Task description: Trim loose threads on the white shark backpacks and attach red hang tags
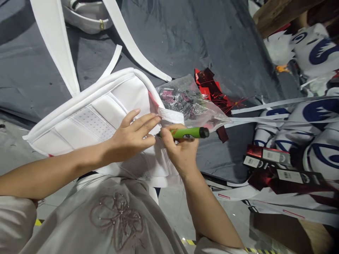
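A white bag with padded panels and long straps lies slanted at the near edge of the cloth-covered table. My left hand rests on it, fingers stretched out towards its right side seam. In my right hand is a green marker pen, gripped like a writing tool. Its black end points right, while the tip, mostly hidden by my fingers, meets the bag close to my left fingertips. Just beyond the hands, a white loop stands out from the bag's edge.
Right of the bag lie a clear plastic bag with small items and several red tags. White bags with blue patterns are piled at the right, black tags among them. Another white bag sits at the back on grey cloth.
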Available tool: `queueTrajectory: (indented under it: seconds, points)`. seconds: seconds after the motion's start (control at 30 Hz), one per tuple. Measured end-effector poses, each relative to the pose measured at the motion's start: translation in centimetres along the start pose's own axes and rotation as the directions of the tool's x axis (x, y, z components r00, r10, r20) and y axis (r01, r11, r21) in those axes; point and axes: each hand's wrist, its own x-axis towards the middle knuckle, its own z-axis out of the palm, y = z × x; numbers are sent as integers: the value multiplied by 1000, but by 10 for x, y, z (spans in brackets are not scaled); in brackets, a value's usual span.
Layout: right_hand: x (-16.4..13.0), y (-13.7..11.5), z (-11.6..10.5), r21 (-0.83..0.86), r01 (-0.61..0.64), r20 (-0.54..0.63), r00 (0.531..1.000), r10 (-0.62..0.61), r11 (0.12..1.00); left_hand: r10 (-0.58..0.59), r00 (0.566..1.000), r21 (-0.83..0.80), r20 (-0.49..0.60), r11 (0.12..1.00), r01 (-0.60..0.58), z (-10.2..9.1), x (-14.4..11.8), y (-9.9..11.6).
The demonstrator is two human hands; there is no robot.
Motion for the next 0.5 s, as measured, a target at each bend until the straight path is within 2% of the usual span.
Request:
queueTrajectory:
  seconds: [0.07,0.2,0.33,0.5]
  points:
    - [0,-1,-2,9,12,18,1000,-12,1000,-101,995,16,-23,995,101,1,-4,9]
    - [2,-2,-6,-5,-28,83,996,28,1000,-277,951,14,-137,960,281,9,-13,27]
    - [10,-5,-10,-43,-24,135,990,30,999,-303,936,-51,-177,953,299,17,-18,32]
    - [20,-6,-14,-94,10,208,978,10,996,-284,938,-43,-200,959,281,16,-17,28]
